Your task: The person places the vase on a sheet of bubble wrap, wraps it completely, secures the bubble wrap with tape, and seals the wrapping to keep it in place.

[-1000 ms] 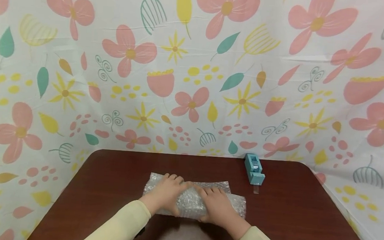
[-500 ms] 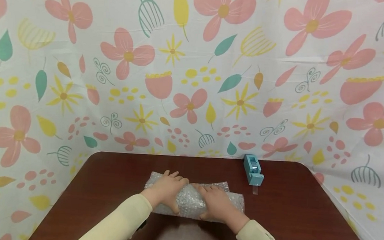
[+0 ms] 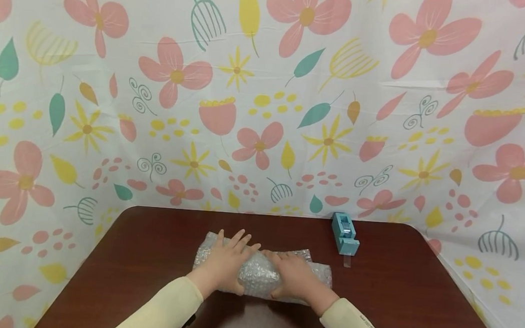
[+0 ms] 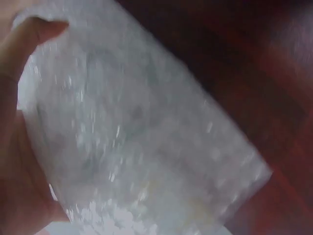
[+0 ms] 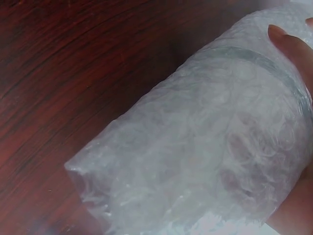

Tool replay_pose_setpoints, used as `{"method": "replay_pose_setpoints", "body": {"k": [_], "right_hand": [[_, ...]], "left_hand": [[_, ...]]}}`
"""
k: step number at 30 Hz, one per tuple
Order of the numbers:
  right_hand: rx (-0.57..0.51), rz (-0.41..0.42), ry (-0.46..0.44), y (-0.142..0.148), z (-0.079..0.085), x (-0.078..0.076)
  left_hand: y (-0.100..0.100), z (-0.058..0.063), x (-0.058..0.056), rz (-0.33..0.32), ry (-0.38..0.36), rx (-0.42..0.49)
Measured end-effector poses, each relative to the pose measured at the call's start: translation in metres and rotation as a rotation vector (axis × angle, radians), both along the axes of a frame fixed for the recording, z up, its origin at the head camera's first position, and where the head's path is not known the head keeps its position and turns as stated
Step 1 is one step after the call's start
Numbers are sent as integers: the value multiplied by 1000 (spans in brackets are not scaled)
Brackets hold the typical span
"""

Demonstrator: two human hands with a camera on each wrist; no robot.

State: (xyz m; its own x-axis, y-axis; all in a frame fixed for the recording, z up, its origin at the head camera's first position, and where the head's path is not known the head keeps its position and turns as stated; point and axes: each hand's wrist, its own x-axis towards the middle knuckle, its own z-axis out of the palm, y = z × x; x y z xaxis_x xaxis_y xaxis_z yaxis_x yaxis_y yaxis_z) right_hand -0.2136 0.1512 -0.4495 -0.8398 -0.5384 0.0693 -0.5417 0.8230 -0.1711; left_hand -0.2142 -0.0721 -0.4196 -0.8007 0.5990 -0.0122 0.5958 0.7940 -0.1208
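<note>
A roll of bubble wrap (image 3: 257,275) lies crosswise on the table in the head view, and what it wraps is hard to make out. My left hand (image 3: 224,264) holds its left part, fingers spread over the far side and thumb on the near side. My right hand (image 3: 293,276) grips the right part with bent fingers over the top. In the left wrist view the thumb (image 4: 36,36) lies on the bubble wrap (image 4: 132,122). A glossy band crosses the bubble wrap (image 5: 181,137) in the right wrist view, near a fingertip (image 5: 277,33).
A blue tape dispenser (image 3: 345,234) stands at the back right of the dark red-brown table (image 3: 394,292), a short piece of clear tape hanging off its front. Behind and beside the table hangs a flowered cloth (image 3: 266,109).
My left hand's fingers have stretched and spread further over the far side of the bubble wrap. The right hand keeps nearly the same place. The tape dispenser stays put.
</note>
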Motion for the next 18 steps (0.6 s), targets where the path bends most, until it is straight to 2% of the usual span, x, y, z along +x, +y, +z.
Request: {"method": "replay_pose_setpoints", "body": {"k": [4,9,13,18], "right_hand": [[-17,-4,-19,0,3,-1],[-33,-6,-17,2,3,-3],[-30,-11,-9,2,2,-4],[-41,-5,-49,1,1,-4]], "left_hand": [[-4,-11,11,-56,87,43],[-11,-24,19,-73,153,53],[-13,-32,20,-74,217,25],[-15,-41,20,-69,312,-66]]}}
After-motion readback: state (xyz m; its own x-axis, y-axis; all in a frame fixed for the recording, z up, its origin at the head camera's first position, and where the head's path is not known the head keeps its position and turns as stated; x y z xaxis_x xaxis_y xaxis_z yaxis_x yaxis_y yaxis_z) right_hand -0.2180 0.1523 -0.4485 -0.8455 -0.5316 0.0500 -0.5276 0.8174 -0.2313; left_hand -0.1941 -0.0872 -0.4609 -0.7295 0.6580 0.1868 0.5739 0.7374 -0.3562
